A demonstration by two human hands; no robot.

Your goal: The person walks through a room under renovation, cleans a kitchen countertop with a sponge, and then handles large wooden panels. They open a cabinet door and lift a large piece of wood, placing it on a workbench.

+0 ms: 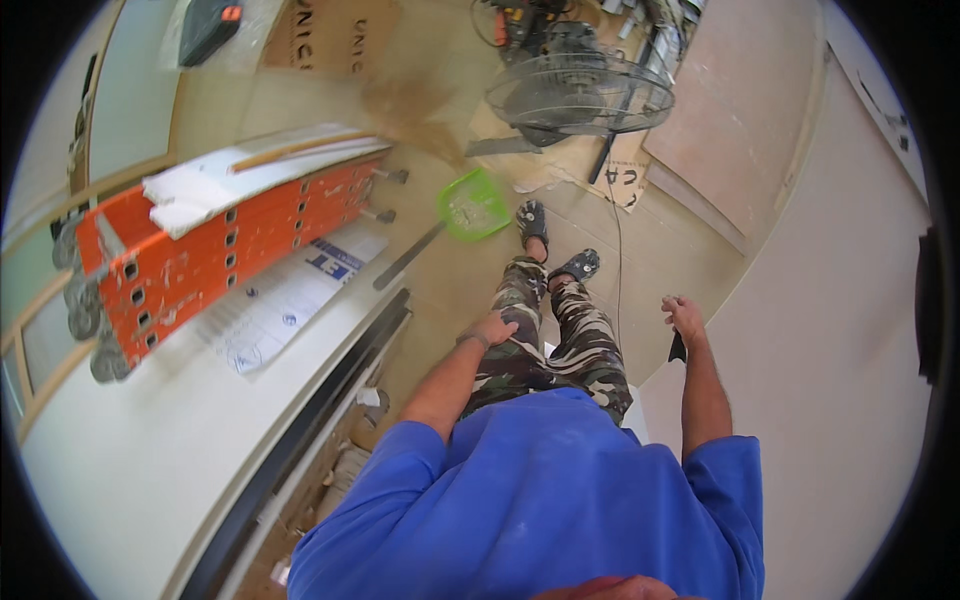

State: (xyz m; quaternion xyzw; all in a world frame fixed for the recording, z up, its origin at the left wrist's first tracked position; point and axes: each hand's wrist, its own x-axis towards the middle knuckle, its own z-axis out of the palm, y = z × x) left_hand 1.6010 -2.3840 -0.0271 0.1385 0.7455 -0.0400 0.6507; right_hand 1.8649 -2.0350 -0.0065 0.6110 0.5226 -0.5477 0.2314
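Note:
My left hand [490, 328], with a band at the wrist, is beside my left thigh on the camouflage trousers [592, 340]. Its fingers are loosely extended, and no object shows in it. Out to the right, my right hand [684, 316] is closed with its fingers curled. A small black thing [678, 348] juts from below its palm; most of it is hidden, so its kind is unclear. Ahead of my feet lies a green dustpan [474, 204] with pale debris in it and a long dark handle [408, 257] reaching toward the left.
An orange folded ladder [230, 250] with white board pieces [215, 195] on it stands at left on a white surface [110, 440]. A caged fan [575, 95] stands ahead among tools and cardboard [625, 165]. Its cable [619, 250] crosses the floor. Large panels [740, 110] lean at right.

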